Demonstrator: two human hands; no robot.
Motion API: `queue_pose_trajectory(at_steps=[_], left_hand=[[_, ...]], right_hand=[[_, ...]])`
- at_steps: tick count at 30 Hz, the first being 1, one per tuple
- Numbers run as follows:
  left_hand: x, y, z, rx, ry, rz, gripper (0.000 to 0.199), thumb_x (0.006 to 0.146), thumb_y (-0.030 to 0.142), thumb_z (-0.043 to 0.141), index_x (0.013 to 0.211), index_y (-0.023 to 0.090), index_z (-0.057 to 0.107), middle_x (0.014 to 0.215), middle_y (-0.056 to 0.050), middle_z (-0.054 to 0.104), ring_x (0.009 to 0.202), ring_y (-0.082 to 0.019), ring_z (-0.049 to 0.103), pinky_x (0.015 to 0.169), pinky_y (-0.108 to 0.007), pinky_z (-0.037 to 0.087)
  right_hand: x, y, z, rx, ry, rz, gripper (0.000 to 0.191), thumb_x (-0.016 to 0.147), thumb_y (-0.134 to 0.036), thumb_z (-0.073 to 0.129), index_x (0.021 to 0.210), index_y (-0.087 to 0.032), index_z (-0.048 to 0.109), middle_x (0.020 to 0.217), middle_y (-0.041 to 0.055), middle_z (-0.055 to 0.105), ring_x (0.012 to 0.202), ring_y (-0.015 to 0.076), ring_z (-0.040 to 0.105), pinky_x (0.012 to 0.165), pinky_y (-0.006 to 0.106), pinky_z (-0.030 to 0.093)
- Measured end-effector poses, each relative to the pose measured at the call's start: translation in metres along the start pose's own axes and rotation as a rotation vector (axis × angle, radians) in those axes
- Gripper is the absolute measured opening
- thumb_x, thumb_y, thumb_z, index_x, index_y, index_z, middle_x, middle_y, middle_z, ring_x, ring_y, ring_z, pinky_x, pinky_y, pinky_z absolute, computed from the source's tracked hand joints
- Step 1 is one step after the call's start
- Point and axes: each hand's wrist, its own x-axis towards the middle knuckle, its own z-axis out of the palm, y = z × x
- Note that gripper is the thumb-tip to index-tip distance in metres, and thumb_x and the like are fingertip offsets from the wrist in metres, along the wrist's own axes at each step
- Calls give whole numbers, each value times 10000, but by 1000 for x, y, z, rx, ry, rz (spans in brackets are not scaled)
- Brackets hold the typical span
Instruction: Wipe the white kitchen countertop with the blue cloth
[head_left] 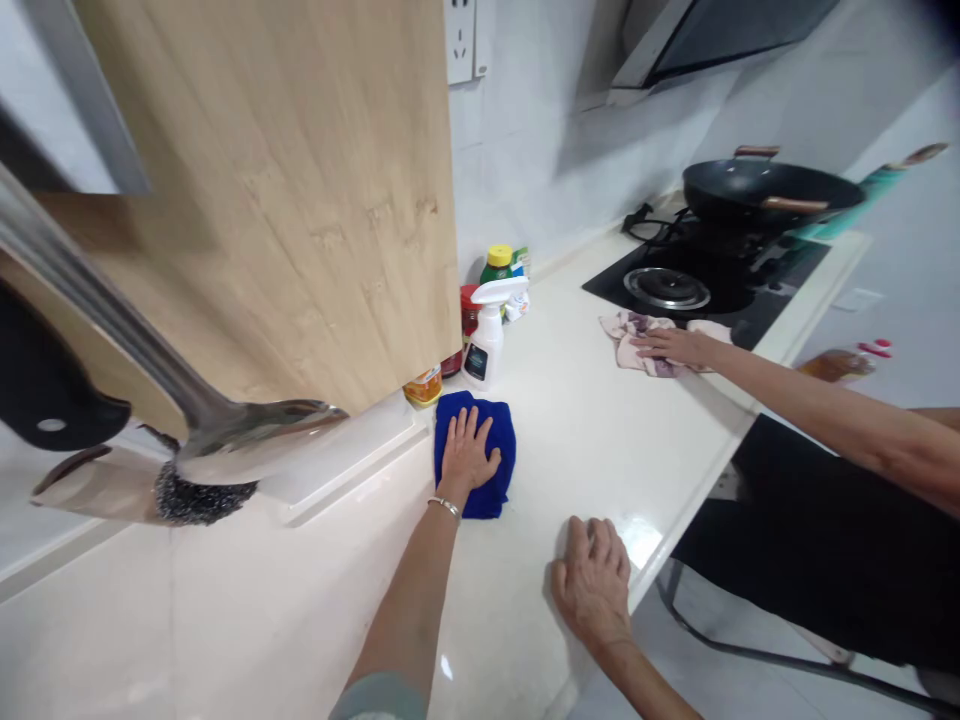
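My left hand [468, 455], a bracelet at its wrist, lies flat with fingers spread on a folded dark blue cloth [496, 490] on the white countertop [570, 440]. My right hand [596, 585] rests near the counter's front edge, fingers curled down against the surface, with no object showing in it. Just beyond the blue cloth stands a white spray bottle [484, 345]. Beside it are an orange-yellow container [424, 386], a red-lidded jar [469, 305] and a green bottle with a yellow cap [498, 262].
Another person's hand [675, 346] presses a pink patterned cloth [637, 355] by the black cooktop [720, 275], which carries a wok [772, 190]. A wooden board [300, 200], a ladle [255, 435] and a steel scrubber [202, 495] hang close at left. A black seat [825, 560] stands right.
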Motion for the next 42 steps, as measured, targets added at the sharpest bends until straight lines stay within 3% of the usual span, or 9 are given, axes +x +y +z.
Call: queue_pose_trajectory(at_steps=[5,10,17,23,28,33,37,42], left_hand=[[2,3,1,48,18,44,675,939,413,480,1570,211,353,1695,-72,205,1580,-293,93,1294,-525,101],[-23,27,10,49,-2,123,677,944,440,472,1570,215,349,1695,-81,201,1579,-301,97,1288,-539,112],[-89,73,22,6,23,156,697,967,500,435,1582,194,316,1695,-115,188,1571,-331,124,1281,-557,158],[-166,82,12,-36,-2,142,680,981,488,430,1590,217,296,1701,-94,163,1575,-312,113,1281,-555,198],[-244,64,-8,-115,-27,150,641,986,507,448,1576,289,326,1698,-51,189,1574,-281,133,1285,-533,216],[-323,25,-35,-93,-14,108,596,970,435,502,1547,362,372,1681,12,244,1558,-252,208,1272,-512,274],[-381,-16,-53,43,75,-36,591,947,317,520,1519,412,405,1639,38,337,1523,-235,309,1239,-491,353],[-457,-66,-63,260,231,-252,542,957,325,483,1491,413,448,1587,51,420,1486,-213,378,1199,-449,415]], right_hand=[[3,-2,-5,13,-36,25,597,842,-239,471,1397,-26,424,1433,285,419,1459,435,237,1166,592,288],[2,0,-4,28,-39,29,606,842,-244,469,1410,-39,416,1443,272,407,1454,428,235,1156,590,294],[-3,11,7,138,80,1,497,915,-262,385,1373,-78,448,1387,236,416,1396,383,315,1132,583,344],[-5,20,20,216,194,-57,472,910,-239,385,1357,-102,448,1368,225,446,1373,357,345,1094,567,381],[-4,17,19,105,194,-73,439,897,-230,420,1305,-79,480,1328,234,470,1329,370,379,1070,551,390],[-5,12,13,67,201,-62,384,891,-215,441,1241,-77,521,1264,216,515,1241,346,451,1034,500,416],[-5,11,11,24,206,-71,352,902,-223,441,1209,-80,537,1237,212,535,1189,339,478,1013,484,418],[-5,14,12,-18,183,-82,319,928,-241,416,1172,-81,547,1181,202,547,1130,334,498,975,465,412]])
